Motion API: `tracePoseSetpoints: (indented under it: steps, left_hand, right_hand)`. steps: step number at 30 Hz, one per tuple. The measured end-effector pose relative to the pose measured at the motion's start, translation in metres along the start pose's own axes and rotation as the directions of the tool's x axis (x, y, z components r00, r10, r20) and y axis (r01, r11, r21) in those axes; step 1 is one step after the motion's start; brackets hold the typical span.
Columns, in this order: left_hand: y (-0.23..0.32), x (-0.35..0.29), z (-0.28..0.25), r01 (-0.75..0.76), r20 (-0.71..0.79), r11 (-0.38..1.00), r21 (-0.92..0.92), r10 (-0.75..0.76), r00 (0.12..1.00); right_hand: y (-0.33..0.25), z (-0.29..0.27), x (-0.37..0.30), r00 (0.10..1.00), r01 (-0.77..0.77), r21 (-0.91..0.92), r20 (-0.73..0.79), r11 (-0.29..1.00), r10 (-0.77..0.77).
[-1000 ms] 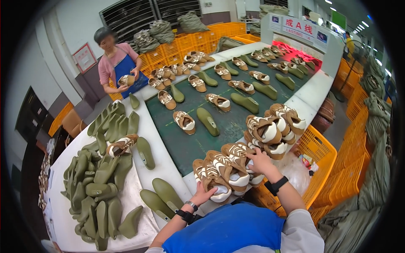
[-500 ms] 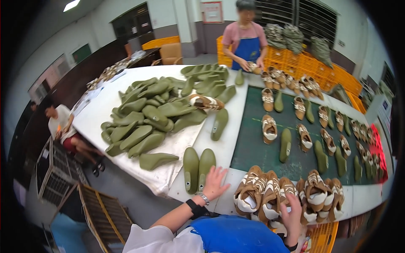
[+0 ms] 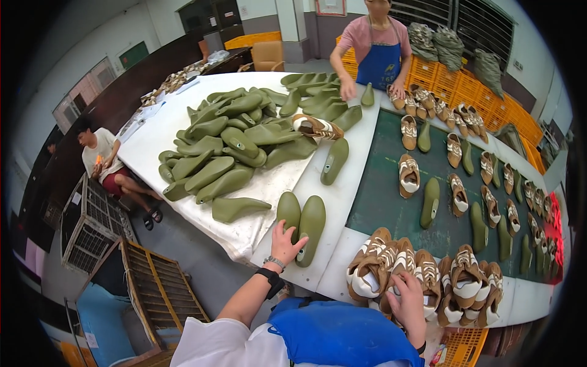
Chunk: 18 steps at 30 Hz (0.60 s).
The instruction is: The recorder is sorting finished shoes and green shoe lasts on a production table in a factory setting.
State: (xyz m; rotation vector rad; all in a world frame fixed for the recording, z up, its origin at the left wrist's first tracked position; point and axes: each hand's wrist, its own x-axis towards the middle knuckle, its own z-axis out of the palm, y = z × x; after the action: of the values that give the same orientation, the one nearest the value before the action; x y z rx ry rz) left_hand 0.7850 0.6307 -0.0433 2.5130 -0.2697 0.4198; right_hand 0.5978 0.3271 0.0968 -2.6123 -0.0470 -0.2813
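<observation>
Two green shoe lasts stand side by side at the table's near edge: the left last (image 3: 288,209) and the right last (image 3: 312,226). My left hand (image 3: 285,246) lies over the near end of the left last, fingers spread, with the thumb toward the right one. My right hand (image 3: 408,304) has its fingers curled at the opening of a brown-and-white sneaker (image 3: 404,254) in the near row; its fingertips are partly hidden. More such sneakers (image 3: 466,278) crowd together just right of that hand.
A heap of green lasts (image 3: 226,147) covers the white table (image 3: 153,137), with one sneaker (image 3: 318,126) at its side. Sneakers and lasts alternate on a green belt (image 3: 391,211). Across it stands a co-worker (image 3: 378,58) in a blue apron; another person (image 3: 107,156) sits at left.
My left hand has moved from the right last onto the left one. My right hand has come in to the sneaker and curled its fingers. The co-worker's hands have parted from a shoe.
</observation>
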Motion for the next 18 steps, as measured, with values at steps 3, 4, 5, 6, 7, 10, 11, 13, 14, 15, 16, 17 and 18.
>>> tracePoseSetpoints:
  steps: [3,4,5,6,7,10,11,13,14,15,16,17,18]
  left_hand:
    - [-0.003,0.0,-0.002,-0.035,0.032,0.999,-0.028,0.036,0.999]
    - [-0.006,0.001,-0.003,-0.05,0.044,0.997,-0.06,0.053,0.998]
    - [-0.012,0.002,-0.005,-0.055,0.058,0.996,-0.07,0.059,0.997]
    - [-0.018,0.005,-0.007,-0.083,0.122,0.983,-0.161,0.104,0.987]
    - [-0.025,0.008,-0.009,-0.103,0.182,0.962,-0.251,0.152,0.971]
    - [-0.075,0.035,-0.037,-0.1,0.27,0.909,-0.403,0.223,0.937]
    - [-0.098,0.046,-0.05,-0.103,0.25,0.896,-0.432,0.229,0.941]
    - [-0.149,0.074,-0.08,-0.285,0.215,0.956,0.066,0.266,0.94]
    - [-0.16,0.086,-0.092,-0.275,0.269,0.935,0.223,0.212,0.939]
    - [-0.172,0.099,-0.098,-0.284,0.309,0.883,0.373,0.171,0.936]
    - [-0.193,0.111,-0.094,-0.322,0.322,0.888,0.327,0.215,0.922]
    - [-0.213,0.117,-0.086,-0.368,0.334,0.887,0.279,0.269,0.903]
    - [-0.211,0.121,-0.084,-0.343,0.38,0.901,0.264,0.23,0.896]
  right_hand:
    - [-0.041,-0.002,0.002,0.992,-0.108,0.206,-0.04,0.973,0.118]
    - [-0.056,0.002,0.004,0.991,-0.075,0.234,-0.091,0.969,0.099]
    - [-0.069,0.009,0.007,0.989,-0.092,0.228,-0.091,0.969,0.115]
    - [-0.082,0.016,0.011,0.985,-0.167,0.369,0.014,0.914,0.174]
    - [-0.093,0.025,0.015,0.969,-0.249,0.496,0.124,0.832,0.216]
    - [-0.107,0.066,0.045,0.974,-0.168,0.387,0.205,0.907,0.092]
    - [-0.111,0.08,0.056,0.957,-0.142,0.367,0.287,0.919,0.033]
    - [-0.126,0.108,0.082,0.97,-0.087,0.214,0.239,0.973,0.034]
    - [-0.126,0.126,0.092,0.985,-0.056,0.156,0.168,0.986,0.029]
    - [-0.122,0.147,0.1,0.995,-0.037,0.087,0.091,0.995,0.029]
    - [-0.12,0.167,0.106,0.995,-0.076,0.078,0.076,0.994,0.07]
    - [-0.12,0.185,0.114,0.992,-0.118,0.07,0.051,0.99,0.115]
    - [-0.125,0.197,0.126,0.978,-0.179,0.201,0.139,0.963,0.152]
